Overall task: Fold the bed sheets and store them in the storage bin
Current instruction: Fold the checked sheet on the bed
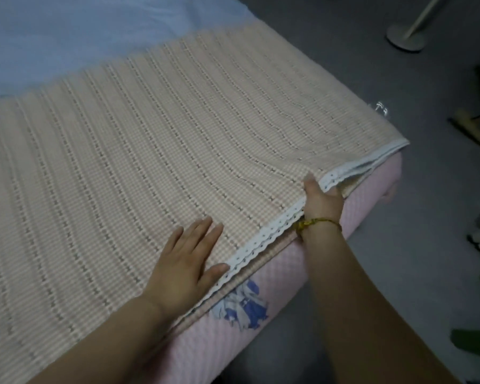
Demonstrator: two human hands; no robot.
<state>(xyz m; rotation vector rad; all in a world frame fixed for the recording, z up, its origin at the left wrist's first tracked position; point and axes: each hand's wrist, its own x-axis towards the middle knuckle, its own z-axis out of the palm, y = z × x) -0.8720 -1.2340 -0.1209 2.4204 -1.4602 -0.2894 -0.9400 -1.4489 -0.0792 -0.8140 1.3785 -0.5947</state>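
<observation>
A beige checked bed sheet [150,151] with a white lace trim lies folded in layers across the bed. My left hand [183,259] rests flat on its top layer near the lace edge, fingers straight. My right hand [320,200] grips the lace edge further right, thumb on top and fingers tucked under the layers. A gold bracelet sits on that wrist. No storage bin is in view.
A pink checked mattress cover [377,198] with a blue print shows under the sheet at the bed's side. Pale blue bedding [81,37] lies at the far left. Grey floor runs to the right, with a lamp base [406,37] and dark objects along the right edge.
</observation>
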